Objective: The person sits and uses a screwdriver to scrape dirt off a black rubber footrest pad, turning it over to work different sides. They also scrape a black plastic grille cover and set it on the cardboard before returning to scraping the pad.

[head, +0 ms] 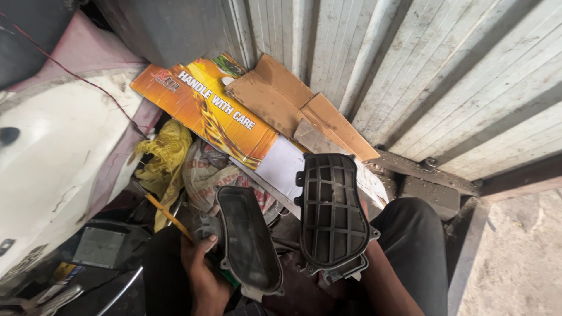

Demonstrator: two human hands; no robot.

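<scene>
My left hand (205,272) grips a black plastic housing shell (249,240) by its left edge; its hollow dusty inside faces up. To its right a black plastic cover with a ribbed grid (332,213) is held upright. My right hand is hidden behind that cover; only the right forearm (386,281) shows below it. The two parts are apart, side by side above my lap in dark trousers.
A flattened orange and yellow cardboard box (205,111) leans against a white corrugated metal shutter (445,76). A yellow rag (164,158) and a crumpled plastic bag (205,172) lie beside it. A white scooter body panel (52,158) fills the left. A concrete step (515,257) is at the right.
</scene>
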